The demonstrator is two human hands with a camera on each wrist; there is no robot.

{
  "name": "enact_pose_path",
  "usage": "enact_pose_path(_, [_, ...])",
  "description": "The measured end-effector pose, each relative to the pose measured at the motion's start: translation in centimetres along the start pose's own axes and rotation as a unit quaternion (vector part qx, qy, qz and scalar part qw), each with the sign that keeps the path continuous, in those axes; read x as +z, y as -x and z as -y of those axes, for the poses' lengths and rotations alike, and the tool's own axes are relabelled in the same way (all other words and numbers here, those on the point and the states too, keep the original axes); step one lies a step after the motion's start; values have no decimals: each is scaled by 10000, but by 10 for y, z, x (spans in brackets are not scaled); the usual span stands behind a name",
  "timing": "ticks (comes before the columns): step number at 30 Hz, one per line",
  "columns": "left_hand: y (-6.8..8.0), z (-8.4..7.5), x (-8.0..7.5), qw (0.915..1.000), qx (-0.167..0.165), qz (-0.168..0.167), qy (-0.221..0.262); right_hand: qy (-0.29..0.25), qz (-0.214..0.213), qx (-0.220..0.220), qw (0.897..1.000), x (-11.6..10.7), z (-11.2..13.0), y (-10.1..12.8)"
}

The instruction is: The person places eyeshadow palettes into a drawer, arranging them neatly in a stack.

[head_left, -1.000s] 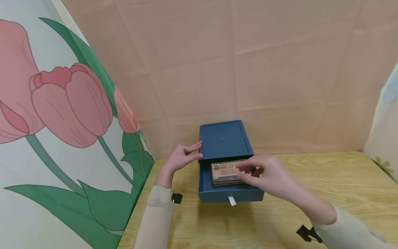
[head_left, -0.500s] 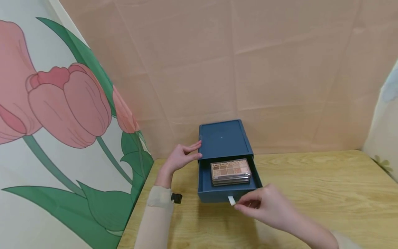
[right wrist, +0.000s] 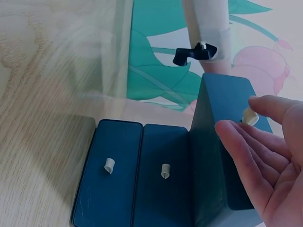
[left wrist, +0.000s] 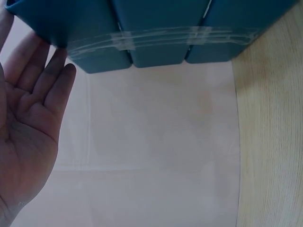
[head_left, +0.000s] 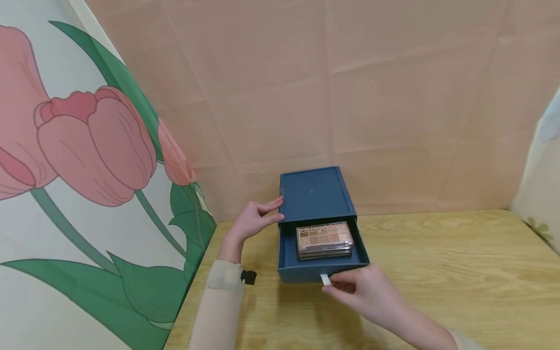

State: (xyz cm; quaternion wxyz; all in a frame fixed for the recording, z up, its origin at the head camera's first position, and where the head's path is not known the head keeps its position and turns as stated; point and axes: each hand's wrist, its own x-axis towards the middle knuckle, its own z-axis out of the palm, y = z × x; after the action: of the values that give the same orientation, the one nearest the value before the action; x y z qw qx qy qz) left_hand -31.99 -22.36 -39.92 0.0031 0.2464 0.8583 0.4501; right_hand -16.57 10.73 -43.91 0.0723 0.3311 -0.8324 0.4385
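A blue drawer box [head_left: 312, 192] stands on the wooden table [head_left: 437, 262] against the back wall. Its top drawer [head_left: 284, 255] is pulled out, and a brown eyeshadow palette [head_left: 324, 239] lies inside. My left hand [head_left: 275, 211] rests with straight fingers against the box's left side; the left wrist view shows the flat palm [left wrist: 28, 118] beside the box's blue back [left wrist: 142, 33]. My right hand [head_left: 337, 287] is at the drawer's front, its straight fingers [right wrist: 241, 151] touching the panel [right wrist: 213, 156] at the white pull tab [right wrist: 249, 117], thumb just above it.
Two lower drawers [right wrist: 137, 179] with small white tabs stay pushed in. A tulip-printed panel [head_left: 87, 170] walls off the left side and a peach backdrop [head_left: 350, 87] closes the rear. Bare wooden table stretches to the right of the box.
My right hand let go of the palette, left it in the drawer, and dropped to the drawer's front at the white tab. The left hand stayed against the box.
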Motion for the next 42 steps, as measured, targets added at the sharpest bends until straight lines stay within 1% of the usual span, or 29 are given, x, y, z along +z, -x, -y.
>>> enact_pose_path(6, [0, 1, 0, 10000, 42, 1, 58, 104, 39, -44, 9999, 1, 0, -2])
enact_pose_path(9, [0, 1, 0, 10000, -2, 1, 44, 124, 51, -71, 9999, 1, -1, -3])
enact_pose_path(16, [-1, 1, -2, 10000, -36, 40, 28, 205, -64, -90, 9997, 2, -4, -7])
enact_pose_path(23, [-1, 0, -2, 10000, -43, 37, -9, 197, -78, 80, 9997, 1, -8, -16])
enact_pose_path(28, [0, -1, -1, 10000, -53, 51, -21, 273, -200, 161, 9993, 1, -14, -26])
enact_pose_path(34, [-1, -2, -1, 9999, -23, 98, -98, 433, -334, 399, 9977, 1, -22, -36])
enact_pose_path(38, [0, -1, -1, 9999, -5, 110, -84, 477, -328, 541, 9969, 2, -26, -42])
enact_pose_path(42, [0, -1, -1, 9999, 16, 96, -56, 606, -447, 494, 9959, 4, -31, -50])
